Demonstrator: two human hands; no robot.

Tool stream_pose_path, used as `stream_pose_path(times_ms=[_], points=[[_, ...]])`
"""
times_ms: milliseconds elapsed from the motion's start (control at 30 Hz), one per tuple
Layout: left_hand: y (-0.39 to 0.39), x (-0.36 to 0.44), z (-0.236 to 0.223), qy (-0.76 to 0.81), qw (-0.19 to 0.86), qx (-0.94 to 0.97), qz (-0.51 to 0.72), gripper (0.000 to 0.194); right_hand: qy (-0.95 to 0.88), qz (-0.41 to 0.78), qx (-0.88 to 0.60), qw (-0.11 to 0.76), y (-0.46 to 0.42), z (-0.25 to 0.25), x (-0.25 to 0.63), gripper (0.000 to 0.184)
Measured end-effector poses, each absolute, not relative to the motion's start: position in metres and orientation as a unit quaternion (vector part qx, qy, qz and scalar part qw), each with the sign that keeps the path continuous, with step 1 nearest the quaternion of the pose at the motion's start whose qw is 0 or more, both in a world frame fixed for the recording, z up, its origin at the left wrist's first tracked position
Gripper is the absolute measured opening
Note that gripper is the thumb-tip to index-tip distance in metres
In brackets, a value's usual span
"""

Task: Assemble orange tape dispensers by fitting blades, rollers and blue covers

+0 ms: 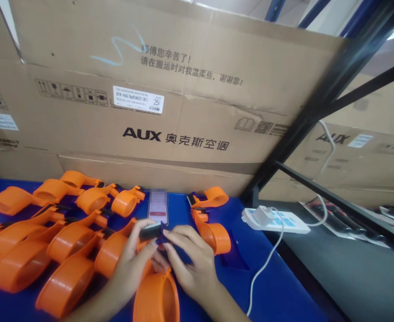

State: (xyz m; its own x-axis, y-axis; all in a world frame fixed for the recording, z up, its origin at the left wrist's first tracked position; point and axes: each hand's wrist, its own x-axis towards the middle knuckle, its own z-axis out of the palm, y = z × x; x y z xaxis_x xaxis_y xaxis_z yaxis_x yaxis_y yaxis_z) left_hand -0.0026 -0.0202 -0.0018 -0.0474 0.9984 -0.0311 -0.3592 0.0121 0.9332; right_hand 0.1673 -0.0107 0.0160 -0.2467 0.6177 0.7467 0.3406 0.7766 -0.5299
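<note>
My left hand [135,255] is closed around the head of an orange tape dispenser [155,295], near its black end piece [150,231]. The dispenser's wide ring hangs below my fingers toward the front. My right hand [193,261] pinches a small dark blue plastic piece [161,235] against that head, its fingers close to the left thumb. Exactly how the blue piece sits on the dispenser is hidden by the fingers. Several like orange dispensers [71,239] lie to the left, and another dispenser [215,237] lies just beyond the right hand.
Behind the blue tabletop [274,286] stands a large cardboard box [190,107]. A phone [157,208] lies beyond my hands. At right are a white power strip [291,223] with a cable [264,268], a dark blue sheet piece [233,255] and a black rack frame [304,98].
</note>
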Motion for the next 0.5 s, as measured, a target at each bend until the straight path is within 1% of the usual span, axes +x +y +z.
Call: stream_pose_path(times_ms=[167, 300, 367, 500], points=[[-0.020, -0.004, -0.008, 0.432, 0.524, 0.424, 0.599, 0.033, -0.770, 0.151, -0.315, 0.534, -0.011, 0.016, 0.166, 0.037], [-0.020, -0.004, -0.008, 0.439, 0.518, 0.429, 0.596, 0.038, -0.764, 0.184, -0.313, 0.533, -0.012, 0.022, 0.168, 0.033], [-0.021, -0.002, -0.004, 0.436, 0.543, 0.403, 0.594, 0.048, -0.757, 0.209, -0.313, 0.534, -0.012, 0.025, 0.169, 0.026], [-0.024, 0.002, 0.001, 0.389, 0.629, 0.353, 0.573, 0.075, -0.721, 0.262, -0.333, 0.548, -0.009, 0.025, 0.170, 0.016]])
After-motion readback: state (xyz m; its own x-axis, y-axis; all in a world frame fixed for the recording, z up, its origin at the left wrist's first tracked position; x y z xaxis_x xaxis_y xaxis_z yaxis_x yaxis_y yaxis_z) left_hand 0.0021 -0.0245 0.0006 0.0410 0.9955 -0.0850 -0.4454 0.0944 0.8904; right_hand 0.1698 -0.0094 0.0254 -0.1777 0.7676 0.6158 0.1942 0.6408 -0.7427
